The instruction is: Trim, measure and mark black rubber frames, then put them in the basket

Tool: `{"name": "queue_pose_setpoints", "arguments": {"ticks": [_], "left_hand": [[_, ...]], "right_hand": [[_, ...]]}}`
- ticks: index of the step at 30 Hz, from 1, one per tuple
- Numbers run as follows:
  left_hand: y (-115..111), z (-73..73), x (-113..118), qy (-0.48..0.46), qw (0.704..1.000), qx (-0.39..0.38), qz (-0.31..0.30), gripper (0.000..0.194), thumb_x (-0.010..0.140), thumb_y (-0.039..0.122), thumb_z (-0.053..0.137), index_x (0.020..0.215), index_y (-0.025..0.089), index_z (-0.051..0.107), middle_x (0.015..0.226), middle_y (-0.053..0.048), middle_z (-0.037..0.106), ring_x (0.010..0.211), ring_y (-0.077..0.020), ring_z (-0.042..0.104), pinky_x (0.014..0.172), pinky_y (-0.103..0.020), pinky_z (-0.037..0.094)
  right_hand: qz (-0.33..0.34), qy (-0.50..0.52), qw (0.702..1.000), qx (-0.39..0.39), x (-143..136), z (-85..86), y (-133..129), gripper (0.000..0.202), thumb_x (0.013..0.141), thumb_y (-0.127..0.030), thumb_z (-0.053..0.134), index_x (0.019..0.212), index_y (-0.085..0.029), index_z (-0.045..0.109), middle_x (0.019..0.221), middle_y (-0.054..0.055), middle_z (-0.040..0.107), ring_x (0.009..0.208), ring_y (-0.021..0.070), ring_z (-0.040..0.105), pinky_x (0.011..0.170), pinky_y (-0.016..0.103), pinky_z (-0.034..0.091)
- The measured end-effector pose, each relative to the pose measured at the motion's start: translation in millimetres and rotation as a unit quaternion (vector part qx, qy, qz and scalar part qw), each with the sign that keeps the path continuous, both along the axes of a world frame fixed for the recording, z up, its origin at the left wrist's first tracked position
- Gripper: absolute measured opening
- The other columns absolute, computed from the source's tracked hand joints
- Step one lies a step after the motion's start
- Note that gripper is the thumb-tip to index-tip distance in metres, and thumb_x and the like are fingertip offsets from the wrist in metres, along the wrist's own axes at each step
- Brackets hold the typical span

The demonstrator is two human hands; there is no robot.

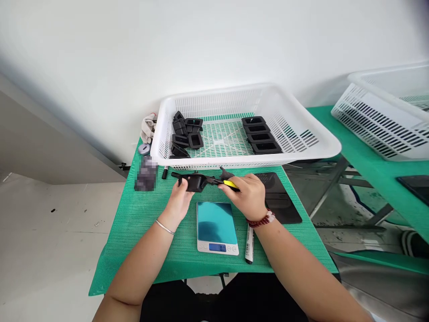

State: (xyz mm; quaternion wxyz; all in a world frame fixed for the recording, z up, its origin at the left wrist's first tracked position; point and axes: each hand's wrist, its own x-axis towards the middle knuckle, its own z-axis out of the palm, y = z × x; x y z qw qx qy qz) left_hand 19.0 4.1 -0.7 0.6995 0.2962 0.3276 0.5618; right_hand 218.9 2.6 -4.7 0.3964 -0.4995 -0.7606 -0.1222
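Note:
My left hand [181, 197] is closed on a black plastic part [194, 182], a hollow tray-like piece held above the table. In my right hand [248, 194] is a slim tool with a yellow-and-black handle [230, 184]. Its dark tip meets the right end of the part; my fingers hide much of the tool, so its exact kind is unclear. Below both hands lies a digital scale [217, 226] with a shiny blue-green plate and a display reading 0.0. Beside it a white marker [250, 243] lies under my right wrist.
Behind my hands, a white plastic basket [301, 154] holds a loose pile of black parts [187, 134] and a row of similar ones [261, 134]. A dark tablet-like slab [281, 201] lies right. A cloth glove [147, 129] lies left. Another basket [375, 125] stands on the neighbouring table.

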Motion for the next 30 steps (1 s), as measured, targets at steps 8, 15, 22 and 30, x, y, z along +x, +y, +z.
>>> {"name": "queue_pose_setpoints", "arguments": {"ticks": [8, 15, 22, 30], "left_hand": [[-3, -7.3, 6, 0.093, 0.995, 0.037, -0.025, 0.043, 0.055, 0.049, 0.081, 0.076, 0.014, 0.068, 0.072, -0.002, 0.064, 0.067, -0.0130, 0.059, 0.060, -0.023, 0.044], [5, -4.5, 0, -0.016, 0.994, -0.043, 0.101, 0.046, 0.064, 0.061, 0.068, 0.079, 0.017, 0.066, 0.082, -0.003, 0.069, 0.078, -0.0135, 0.065, 0.068, -0.021, 0.051], [3, -2.4, -1, 0.001, 0.999, -0.033, 0.035, 0.052, 0.069, 0.061, 0.064, 0.093, 0.015, 0.067, 0.098, -0.010, 0.071, 0.096, -0.0220, 0.066, 0.076, -0.028, 0.053], [0, 4.5, -4, 0.108, 0.990, 0.064, -0.067, 0.045, 0.059, 0.043, 0.081, 0.089, 0.015, 0.061, 0.083, -0.007, 0.070, 0.073, -0.0236, 0.070, 0.059, -0.030, 0.051]], "right_hand": [[0.007, 0.021, 1.000, -0.011, -3, -1.2, -1, 0.031, 0.085, -0.040, 0.059, 0.064, -0.018, 0.062, 0.050, 0.001, 0.059, 0.047, 0.0124, 0.049, 0.057, 0.028, 0.034], [0.002, 0.048, 0.999, -0.005, 1, 1.0, 0, 0.034, 0.087, -0.043, 0.056, 0.064, -0.018, 0.061, 0.051, 0.001, 0.060, 0.047, 0.0122, 0.050, 0.057, 0.028, 0.035], [0.017, 0.007, 1.000, 0.011, 3, 2.1, 2, 0.032, 0.084, -0.043, 0.061, 0.065, -0.017, 0.061, 0.052, 0.000, 0.062, 0.048, 0.0120, 0.052, 0.058, 0.028, 0.034], [0.014, 0.024, 1.000, 0.004, 3, 0.3, 1, 0.033, 0.086, -0.043, 0.058, 0.067, -0.016, 0.063, 0.051, 0.001, 0.060, 0.048, 0.0124, 0.050, 0.058, 0.028, 0.036]]}}
